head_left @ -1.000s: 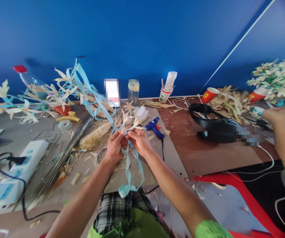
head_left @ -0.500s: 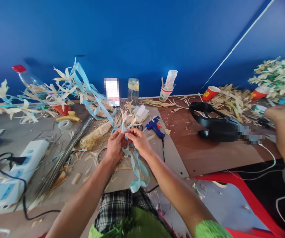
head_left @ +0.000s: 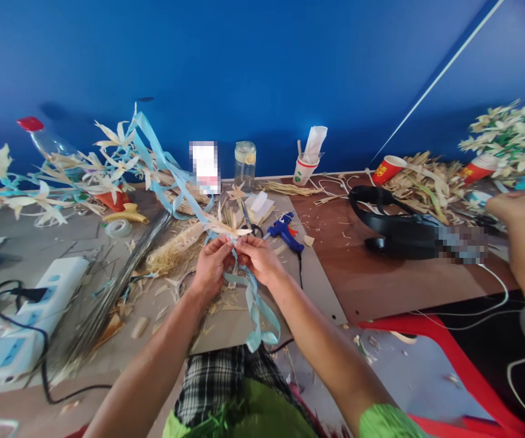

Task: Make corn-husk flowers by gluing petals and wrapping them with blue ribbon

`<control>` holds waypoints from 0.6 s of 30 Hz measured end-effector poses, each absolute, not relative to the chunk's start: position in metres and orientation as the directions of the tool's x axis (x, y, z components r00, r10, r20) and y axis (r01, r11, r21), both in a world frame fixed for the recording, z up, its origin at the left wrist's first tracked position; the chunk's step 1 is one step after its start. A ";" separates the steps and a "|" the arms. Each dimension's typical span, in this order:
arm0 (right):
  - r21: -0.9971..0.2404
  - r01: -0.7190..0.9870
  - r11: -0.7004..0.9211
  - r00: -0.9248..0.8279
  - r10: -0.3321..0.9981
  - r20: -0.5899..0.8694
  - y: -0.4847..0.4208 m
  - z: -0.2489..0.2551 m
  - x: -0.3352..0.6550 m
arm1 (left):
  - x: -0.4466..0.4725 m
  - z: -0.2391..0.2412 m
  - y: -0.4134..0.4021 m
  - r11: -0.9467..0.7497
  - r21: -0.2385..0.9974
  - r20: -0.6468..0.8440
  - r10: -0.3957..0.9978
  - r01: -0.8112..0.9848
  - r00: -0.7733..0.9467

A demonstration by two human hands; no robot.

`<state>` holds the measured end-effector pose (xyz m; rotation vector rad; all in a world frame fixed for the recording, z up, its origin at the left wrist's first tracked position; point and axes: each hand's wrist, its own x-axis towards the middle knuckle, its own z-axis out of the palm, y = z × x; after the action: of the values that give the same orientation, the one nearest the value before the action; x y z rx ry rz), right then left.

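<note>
Hands at centre frame: left hand (head_left: 212, 263) and right hand (head_left: 258, 258) meet fingertip to fingertip above the table (head_left: 372, 286), both pinching a pale blue ribbon (head_left: 257, 307) just under a straw flower (head_left: 225, 227). Ribbon loops hang toward the lap. A glue gun (head_left: 285, 232) lies just beyond; a co-worker's hand (head_left: 513, 208) is at far right.

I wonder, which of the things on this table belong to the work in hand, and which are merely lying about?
In hand:
- husk flower, pinched by the left hand
- pale blue ribbon, held by the right hand

Lying about:
- glue gun
- glass jar
- tape roll
- power strip
- red cup
</note>
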<state>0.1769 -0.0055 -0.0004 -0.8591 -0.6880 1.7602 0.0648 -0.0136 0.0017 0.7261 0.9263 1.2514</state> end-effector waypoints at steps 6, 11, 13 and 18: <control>-0.866 -0.426 -0.263 -0.174 0.963 -0.206 -0.006 0.000 0.178 | 0.063 -0.001 -0.013 0.137 0.929 -0.140 0.990 -0.343 0.018; -0.983 -0.181 -0.006 -0.037 0.999 0.001 -0.003 -0.002 0.184 | 0.064 -0.004 -0.015 0.118 0.984 -0.118 0.993 -0.135 0.005; -0.996 -0.088 0.020 -0.029 0.999 0.022 -0.001 -0.005 0.185 | 0.066 -0.005 -0.015 0.122 0.990 -0.123 0.992 -0.076 -0.008; -0.965 -0.253 -0.064 0.008 0.998 -0.069 0.001 -0.009 0.182 | 0.069 -0.005 -0.016 0.206 0.971 -0.202 0.978 -0.119 0.048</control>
<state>0.1825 0.0008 -0.0095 -1.0739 -0.9743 1.3555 0.0688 -0.0160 -0.0054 0.9852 1.1838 1.0885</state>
